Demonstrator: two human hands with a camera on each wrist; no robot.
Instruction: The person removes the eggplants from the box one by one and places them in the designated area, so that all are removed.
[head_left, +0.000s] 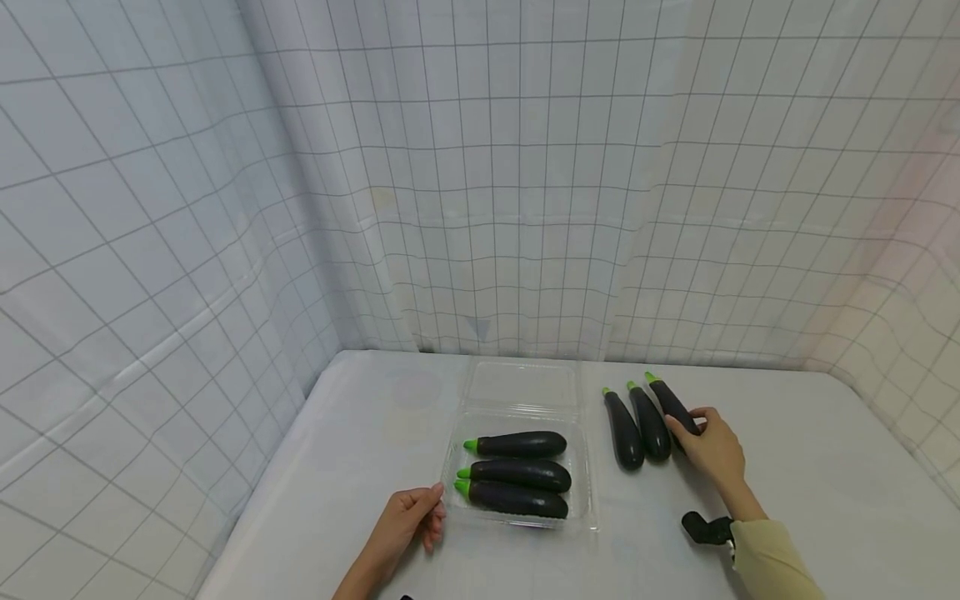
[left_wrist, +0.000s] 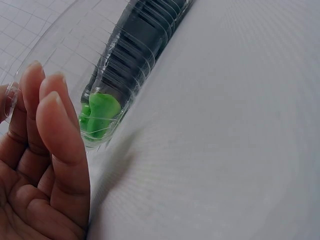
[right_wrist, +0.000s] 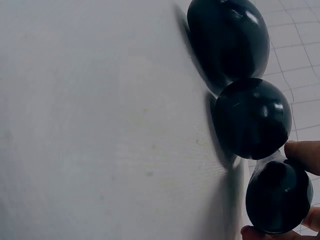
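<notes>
My right hand (head_left: 716,450) grips the rightmost eggplant (head_left: 673,404) around its dark lower end. In the right wrist view, fingers lie on both sides of that eggplant (right_wrist: 277,197). Two more eggplants, the left one (head_left: 624,429) and the middle one (head_left: 651,423), lie close beside it, green stems toward the back. With thumb and fingers, my left hand (head_left: 408,517) pinches the left rim of a clear plastic clamshell container (head_left: 585,492), whose lid lies back. Three eggplants (head_left: 521,444) rest crosswise inside, green stems to the left. One green stem (left_wrist: 102,112) shows through the plastic in the left wrist view.
A white-covered table (head_left: 360,417) carries everything. Behind it and at the sides hang white curtains (head_left: 517,208) with a grid pattern. A black device (head_left: 707,528) sits at the right wrist, by the yellow sleeve (head_left: 772,558).
</notes>
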